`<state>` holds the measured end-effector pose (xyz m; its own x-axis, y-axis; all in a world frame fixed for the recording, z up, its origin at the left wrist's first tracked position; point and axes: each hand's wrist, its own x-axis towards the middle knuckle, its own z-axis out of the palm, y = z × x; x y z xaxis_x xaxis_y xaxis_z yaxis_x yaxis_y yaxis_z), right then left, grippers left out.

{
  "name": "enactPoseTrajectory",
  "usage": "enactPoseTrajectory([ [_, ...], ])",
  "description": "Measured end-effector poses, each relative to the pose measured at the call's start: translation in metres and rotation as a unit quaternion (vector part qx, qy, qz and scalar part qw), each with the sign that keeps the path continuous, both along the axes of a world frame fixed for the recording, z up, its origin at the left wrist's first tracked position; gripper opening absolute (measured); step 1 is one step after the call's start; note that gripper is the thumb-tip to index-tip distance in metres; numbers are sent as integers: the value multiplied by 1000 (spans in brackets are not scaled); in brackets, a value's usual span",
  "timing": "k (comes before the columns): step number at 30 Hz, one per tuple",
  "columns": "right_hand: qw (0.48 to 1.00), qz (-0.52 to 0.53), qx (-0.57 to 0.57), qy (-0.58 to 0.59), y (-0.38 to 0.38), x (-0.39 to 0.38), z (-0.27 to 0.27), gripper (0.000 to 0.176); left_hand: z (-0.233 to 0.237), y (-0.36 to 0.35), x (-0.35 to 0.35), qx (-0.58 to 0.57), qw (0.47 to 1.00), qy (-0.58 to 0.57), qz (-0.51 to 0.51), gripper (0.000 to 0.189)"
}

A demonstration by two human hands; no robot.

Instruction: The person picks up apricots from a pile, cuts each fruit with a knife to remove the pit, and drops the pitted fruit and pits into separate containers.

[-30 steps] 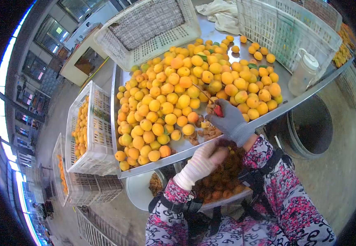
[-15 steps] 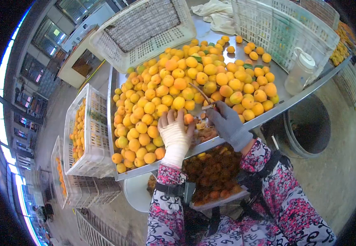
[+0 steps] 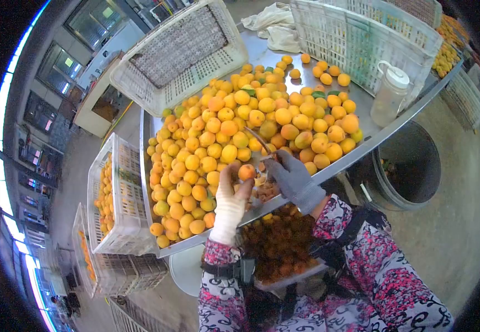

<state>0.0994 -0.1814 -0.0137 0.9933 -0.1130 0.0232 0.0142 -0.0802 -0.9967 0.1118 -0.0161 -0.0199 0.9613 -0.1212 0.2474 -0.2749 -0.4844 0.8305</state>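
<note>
Many orange-yellow fruits (image 3: 195, 160) are heaped on a metal table (image 3: 372, 130). My left hand (image 3: 231, 202), in a pale covering, holds one orange fruit (image 3: 246, 172) between thumb and fingers at the heap's near edge. Just right of it, my right hand (image 3: 295, 180), in a grey glove, is closed on a thin curved tool (image 3: 258, 139) that points up and left over the heap. Wet fruit scraps (image 3: 266, 191) lie on the table between my hands. Below the table edge sits a bin of dark orange-brown fruit pieces (image 3: 281, 243).
Empty white crates (image 3: 182, 55) (image 3: 356, 44) stand at the table's back. A lidded plastic bottle (image 3: 389, 95) is at the right, above a large dark bucket (image 3: 408, 166). Crates of fruit (image 3: 119, 193) stand at the left. A white cloth (image 3: 276, 27) lies at the back.
My left hand has closed its fingers round a fruit and lifted it a little. The camera view has shifted, so the table appears slightly left and lower. The tool is still in my right hand.
</note>
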Motion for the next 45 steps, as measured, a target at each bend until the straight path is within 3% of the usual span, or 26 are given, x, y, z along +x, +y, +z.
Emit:
enactPoseTrajectory([
  [1,999,0,39,34,3,-1,0,32,12,-4,-10,-290,940,167,-57,43],
  [5,989,35,117,84,13,-3,-3,33,26,-9,-26,-338,921,153,-120,51],
  [7,988,42,133,68,17,-5,0,33,31,-8,-31,-338,925,134,-113,54],
  [12,987,46,153,31,22,-7,6,31,34,9,-30,-293,919,236,-116,56],
  [15,980,90,153,94,21,-9,12,33,40,6,-31,-297,923,233,-79,54],
  [18,986,66,152,28,25,-7,8,33,42,14,-30,-319,906,263,-90,52],
  [21,994,77,76,-32,23,-5,6,36,43,16,-32,-305,915,248,-88,50],
  [27,969,148,188,57,25,-4,3,39,37,13,-34,-260,937,214,-94,52],
  [29,952,164,240,100,22,-6,13,28,42,12,-34,-282,928,227,-91,52],
  [36,933,214,253,142,14,-7,18,20,45,10,-38,-255,942,200,-89,52],
  [37,947,191,221,133,15,-7,17,19,42,11,-37,-254,942,201,-90,52],
  [39,960,167,189,123,19,-7,13,18,30,15,-35,-117,982,98,-108,51],
  [41,989,83,38,117,24,-6,5,28,25,14,-31,-69,990,42,-112,50],
  [43,993,68,-23,98,23,1,-7,30,31,10,-32,-20,993,-16,-115,49],
  [45,992,57,-81,74,21,5,-6,32,50,5,-39,-265,950,155,-59,51],
])
